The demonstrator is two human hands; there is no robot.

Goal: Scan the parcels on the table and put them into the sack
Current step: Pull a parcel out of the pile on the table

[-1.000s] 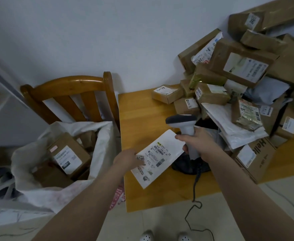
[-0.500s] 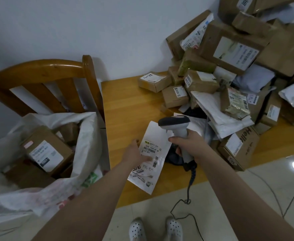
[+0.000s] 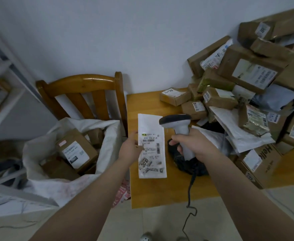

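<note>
At the left the sack (image 3: 38,150) is seen open by the chair (image 3: 83,80), a box (image 3: 76,150) already inside. The flat white parcel (image 3: 151,146) is pinched at its edge by the left hand (image 3: 130,148) above the table (image 3: 142,105); within the last second it has been turned upright (label up). The scanner (image 3: 177,122), gripped by the right hand (image 3: 193,143), has been brought just beside it, so a scan is judged imminent, with the pile (image 3: 238,101) still waiting at the right

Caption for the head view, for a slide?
Left hand holds a white mailer label-up beside the scanner gripped in the right hand.
</note>
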